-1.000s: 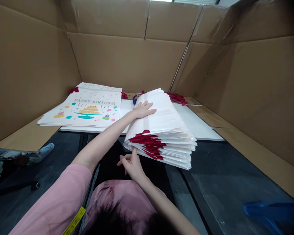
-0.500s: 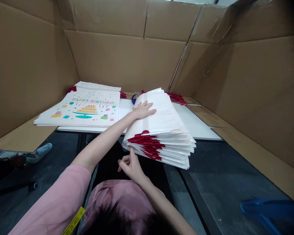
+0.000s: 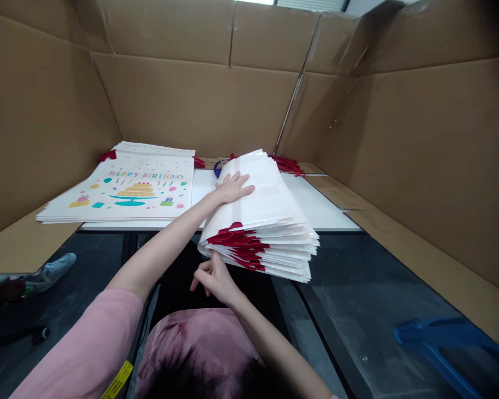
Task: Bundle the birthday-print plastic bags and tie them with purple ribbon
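Note:
A thick folded stack of white, glossy-edged sheets [image 3: 266, 194] overhangs the front edge of the white table, with red ribbons [image 3: 239, 244] bunched among its layers. My left hand [image 3: 234, 189] lies flat on top of the stack, fingers spread. At the near folded edge, my right hand [image 3: 218, 280] touches the layers with its stretched index fingertip. Its other fingers are loosely curled and apart, gripping nothing I can see. To the left lies a pile of white printed sheets [image 3: 149, 191] with a "HAPPY BIRTHDAY" cake picture and red ribbon at its sides.
Cardboard walls [image 3: 191, 105] surround the white tabletop [image 3: 324, 213] on the left, back and right. Behind the stack are a blue ring-shaped handle [image 3: 218, 168] and more red ribbons [image 3: 289, 165]. A blue object [image 3: 441, 335] stands at lower right. Someone's shoe [image 3: 57, 272] shows at lower left.
The whole view has shifted slightly, so the table and both hands appear further left. The hands keep nearly the same places on the stack.

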The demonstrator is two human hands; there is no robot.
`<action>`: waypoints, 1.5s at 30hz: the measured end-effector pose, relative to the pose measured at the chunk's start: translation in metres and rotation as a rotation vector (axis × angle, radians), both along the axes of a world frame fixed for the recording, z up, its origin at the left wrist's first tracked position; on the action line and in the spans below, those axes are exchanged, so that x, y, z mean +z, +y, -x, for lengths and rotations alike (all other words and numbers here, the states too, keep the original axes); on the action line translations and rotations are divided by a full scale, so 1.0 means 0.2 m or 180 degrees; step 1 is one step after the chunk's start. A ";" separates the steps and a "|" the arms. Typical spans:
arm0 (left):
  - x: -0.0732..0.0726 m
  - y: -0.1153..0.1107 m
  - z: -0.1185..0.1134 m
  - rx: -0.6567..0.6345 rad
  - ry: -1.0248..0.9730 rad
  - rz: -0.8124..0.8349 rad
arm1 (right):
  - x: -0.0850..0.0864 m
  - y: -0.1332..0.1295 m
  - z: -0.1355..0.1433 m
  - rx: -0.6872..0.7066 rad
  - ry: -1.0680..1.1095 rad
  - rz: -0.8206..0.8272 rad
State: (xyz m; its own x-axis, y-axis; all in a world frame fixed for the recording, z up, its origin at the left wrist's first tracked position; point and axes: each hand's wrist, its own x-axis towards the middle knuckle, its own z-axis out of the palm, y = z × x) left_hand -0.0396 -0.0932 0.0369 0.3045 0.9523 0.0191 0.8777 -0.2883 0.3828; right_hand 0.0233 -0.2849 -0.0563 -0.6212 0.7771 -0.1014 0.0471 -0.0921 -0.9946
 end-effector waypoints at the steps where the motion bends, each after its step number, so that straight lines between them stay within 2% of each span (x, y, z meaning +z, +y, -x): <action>1: 0.00 0.01 0.00 -0.0005 0.0007 -0.0013 | 0.00 0.01 -0.01 0.0028 0.0092 0.0033; 5: -0.01 0.03 0.00 -0.0081 0.0069 -0.0070 | 0.02 0.03 -0.02 -0.0044 0.0376 0.0260; 10: -0.01 0.06 0.00 -0.0141 0.0182 -0.0144 | 0.08 0.01 0.05 -0.0141 0.0789 0.0488; 14: -0.02 0.05 0.00 -0.0098 0.0221 -0.0188 | 0.13 0.01 0.09 -0.0085 0.0504 0.0566; 17: -0.02 0.05 0.01 -0.0085 0.0227 -0.0208 | 0.12 0.02 0.09 -0.0028 0.0435 0.0647; 20: -0.01 0.05 0.01 -0.0124 0.0239 -0.0230 | 0.06 0.02 0.05 0.0115 0.0574 0.0612; 22: -0.01 0.05 0.01 -0.0153 0.0241 -0.0244 | 0.00 0.00 -0.02 0.0238 0.0471 0.0618; 25: -0.01 0.06 0.01 -0.0177 0.0222 -0.0254 | -0.06 -0.03 -0.17 0.0035 0.0126 0.0714; 29: -0.01 0.05 0.02 -0.0178 0.0176 -0.0245 | -0.09 -0.09 -0.42 0.0006 -0.0279 0.0630; 33: 0.00 0.05 0.03 -0.0173 0.0152 -0.0224 | -0.10 -0.14 -0.63 -0.0139 -0.0712 0.0546; 38: 0.00 0.04 0.04 -0.0155 0.0118 -0.0171 | -0.08 -0.16 -0.83 -0.0375 -0.1157 0.0589; 42: 0.00 0.04 0.04 -0.0124 0.0075 -0.0139 | -0.05 -0.13 -0.96 -0.0725 -0.1002 0.0530; 45: 0.00 0.04 0.04 -0.0095 0.0056 -0.0101 | -0.02 -0.08 -1.07 -0.0754 -0.0736 0.0627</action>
